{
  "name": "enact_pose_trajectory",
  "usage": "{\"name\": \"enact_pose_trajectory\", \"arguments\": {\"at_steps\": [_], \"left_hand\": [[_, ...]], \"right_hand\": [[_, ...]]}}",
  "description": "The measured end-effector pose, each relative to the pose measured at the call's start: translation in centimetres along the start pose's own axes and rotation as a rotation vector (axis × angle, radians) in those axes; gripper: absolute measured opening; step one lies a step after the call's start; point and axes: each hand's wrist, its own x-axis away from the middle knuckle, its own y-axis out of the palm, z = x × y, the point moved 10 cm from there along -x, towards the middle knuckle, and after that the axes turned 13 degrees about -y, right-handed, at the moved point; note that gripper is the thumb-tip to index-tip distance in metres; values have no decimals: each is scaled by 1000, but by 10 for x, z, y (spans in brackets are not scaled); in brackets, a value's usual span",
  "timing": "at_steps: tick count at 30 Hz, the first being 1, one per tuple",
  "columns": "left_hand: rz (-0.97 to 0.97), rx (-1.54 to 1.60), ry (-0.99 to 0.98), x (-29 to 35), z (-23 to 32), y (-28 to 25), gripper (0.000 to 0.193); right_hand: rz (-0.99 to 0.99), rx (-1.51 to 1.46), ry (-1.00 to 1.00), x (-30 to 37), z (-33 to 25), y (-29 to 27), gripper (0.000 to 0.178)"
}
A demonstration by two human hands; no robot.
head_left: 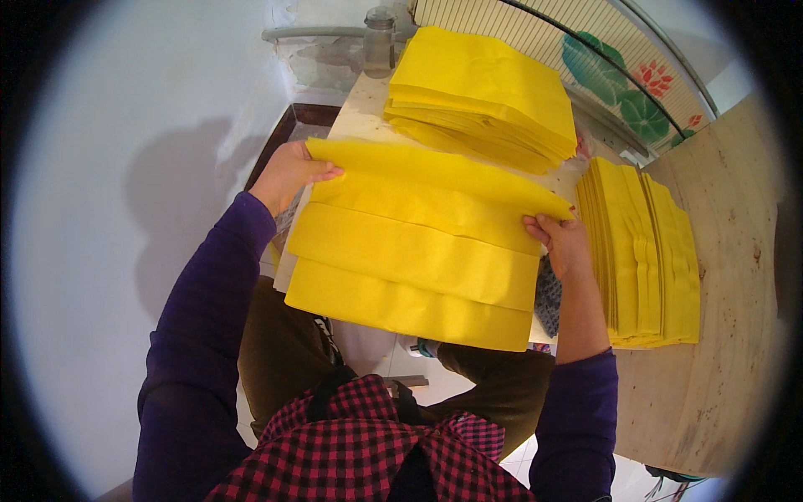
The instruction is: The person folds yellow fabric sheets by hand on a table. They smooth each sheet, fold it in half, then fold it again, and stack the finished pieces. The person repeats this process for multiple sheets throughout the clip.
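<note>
A wide yellow fabric sheet (418,192) is stretched between my two hands, its upper edge folded over. My left hand (288,177) pinches its upper left corner, thumb on top. At the upper right corner my right hand (559,238) grips it with thumb and bent fingers. Beneath it, overlapping yellow layers (410,309) hang in steps toward my lap; whether they are joined to the held sheet I cannot tell. Just beyond lies a thick stack of yellow fabric pieces (481,75) on the pale wooden table.
Folded yellow bundles (640,251) stand at the right beside a wooden board (736,276). A lidded glass jar (380,42) is at the table's far left corner. A white wall (100,209) rises close on the left; a striped panel with painted flowers (619,75) stands behind.
</note>
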Motion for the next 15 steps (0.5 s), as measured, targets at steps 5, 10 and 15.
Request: {"name": "enact_pose_trajectory", "arguments": {"at_steps": [5, 10, 15], "left_hand": [[108, -324, 143, 10, 0, -8, 15], [25, -270, 391, 28, -1, -6, 14], [10, -205, 411, 27, -20, -8, 10]], "right_hand": [[-100, 59, -145, 9, -1, -2, 15], [-156, 128, -332, 28, 0, -5, 12], [-164, 128, -427, 35, 7, -4, 15]]}}
